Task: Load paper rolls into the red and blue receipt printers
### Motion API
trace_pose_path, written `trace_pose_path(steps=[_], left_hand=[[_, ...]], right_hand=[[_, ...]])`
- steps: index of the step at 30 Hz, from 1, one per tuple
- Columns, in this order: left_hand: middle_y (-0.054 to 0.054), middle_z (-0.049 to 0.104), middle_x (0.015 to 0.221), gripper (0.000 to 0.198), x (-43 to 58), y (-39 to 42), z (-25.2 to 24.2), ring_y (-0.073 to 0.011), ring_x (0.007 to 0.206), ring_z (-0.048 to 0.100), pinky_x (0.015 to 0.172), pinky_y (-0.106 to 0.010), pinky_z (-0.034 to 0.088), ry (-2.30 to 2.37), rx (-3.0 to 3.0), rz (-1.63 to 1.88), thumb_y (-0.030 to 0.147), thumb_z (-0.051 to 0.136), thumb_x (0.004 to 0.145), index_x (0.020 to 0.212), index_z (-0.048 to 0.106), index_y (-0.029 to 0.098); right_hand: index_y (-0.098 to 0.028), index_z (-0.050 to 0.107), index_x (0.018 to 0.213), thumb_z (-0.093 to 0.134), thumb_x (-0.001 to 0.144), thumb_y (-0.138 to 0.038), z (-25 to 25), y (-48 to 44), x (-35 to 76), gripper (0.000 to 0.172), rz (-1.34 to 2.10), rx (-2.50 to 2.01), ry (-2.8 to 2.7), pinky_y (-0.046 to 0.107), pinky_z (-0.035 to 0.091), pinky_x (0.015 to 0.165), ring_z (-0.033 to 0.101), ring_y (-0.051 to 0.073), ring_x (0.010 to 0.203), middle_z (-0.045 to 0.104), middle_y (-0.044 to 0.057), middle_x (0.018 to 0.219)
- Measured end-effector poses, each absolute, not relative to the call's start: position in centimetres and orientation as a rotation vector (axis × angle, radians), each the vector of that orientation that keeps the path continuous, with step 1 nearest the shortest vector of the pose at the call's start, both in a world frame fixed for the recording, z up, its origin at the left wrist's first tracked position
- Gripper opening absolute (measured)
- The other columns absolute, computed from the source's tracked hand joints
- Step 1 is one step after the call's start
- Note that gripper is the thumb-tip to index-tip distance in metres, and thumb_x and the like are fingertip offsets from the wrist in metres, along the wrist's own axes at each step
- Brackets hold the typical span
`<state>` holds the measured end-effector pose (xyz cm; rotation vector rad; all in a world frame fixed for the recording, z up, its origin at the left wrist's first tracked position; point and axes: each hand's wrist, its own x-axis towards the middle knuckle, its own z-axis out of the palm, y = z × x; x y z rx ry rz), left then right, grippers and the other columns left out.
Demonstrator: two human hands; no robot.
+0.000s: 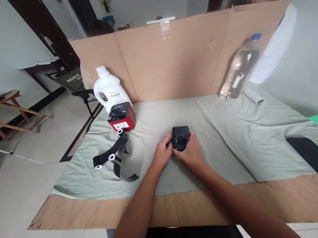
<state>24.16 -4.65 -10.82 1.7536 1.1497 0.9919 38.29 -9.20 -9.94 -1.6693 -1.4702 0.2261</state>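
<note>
Small black device [181, 137], long axis pointing away from the person, clasped between left hand [162, 154] and right hand [190, 151], on grey cloth [237, 140]

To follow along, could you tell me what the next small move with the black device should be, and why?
Probably lift the device slightly off the cloth: left hand and right hand grip its two sides, and it rests flat there.

Even, soft daylight fills the room; shadows are faint. A small glare patch sits on the cardboard screen [165, 29] at upper centre. Wide-angle bending stretches the edges; focus is mostly sharp.
</note>
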Motion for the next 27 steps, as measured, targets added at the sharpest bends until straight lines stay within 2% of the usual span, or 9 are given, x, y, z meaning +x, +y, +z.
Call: trace_pose_path(steps=[6,11,14,20,27], left_hand=[[-0.006,0.056,0.145,0.059,24.0,-5.1,-9.6,-0.0210,0.135,0.054,0.119,-0.039,0.038,1.289,1.956,0.835,0.010,0.041,0.091,0.149,0.047,0.017],[-0.008,0.057,0.144,0.068,23.9,-4.8,-9.9,-0.0216,0.133,0.055,0.125,-0.045,0.025,1.276,2.159,0.745,0.003,0.041,0.085,0.152,0.042,0.018],[-0.010,0.058,0.143,0.077,23.8,-4.5,-10.2,-0.0220,0.130,0.057,0.125,-0.045,0.023,1.279,2.223,0.707,-0.003,0.042,0.078,0.152,0.041,0.018],[-0.011,0.073,0.120,0.079,24.1,-4.8,-10.6,-0.0248,0.110,0.068,0.124,-0.047,0.022,1.355,2.327,0.685,0.001,0.048,0.075,0.152,0.041,0.019],[-0.013,0.075,0.108,0.076,24.9,-5.6,-10.0,-0.0258,0.104,0.069,0.123,-0.045,0.023,1.405,2.310,0.677,0.002,0.045,0.077,0.152,0.039,0.014]], right_hand=[[-0.013,0.032,0.139,0.075,0.066,-0.050,-9.9,-9.3,38.4,0.092,0.302,-1.628,-1.422,0.056,0.045,0.101,0.051,0.041,0.124,0.050,0.025,0.131],[-0.016,0.033,0.137,0.076,0.065,-0.045,-9.6,-9.3,38.5,0.089,0.314,-1.626,-1.423,0.055,0.044,0.102,0.051,0.039,0.123,0.051,0.022,0.129],[-0.016,0.034,0.136,0.076,0.064,-0.043,-9.4,-9.3,38.6,0.088,0.330,-1.635,-1.429,0.054,0.044,0.104,0.050,0.038,0.125,0.051,0.021,0.130],[-0.016,0.034,0.136,0.076,0.063,-0.045,-9.4,-9.3,38.6,0.089,0.345,-1.651,-1.424,0.056,0.044,0.102,0.051,0.039,0.124,0.051,0.022,0.131],[-0.016,0.035,0.136,0.075,0.063,-0.047,-9.2,-9.4,38.6,0.089,0.344,-1.658,-1.411,0.054,0.045,0.103,0.052,0.038,0.125,0.051,0.020,0.131]])
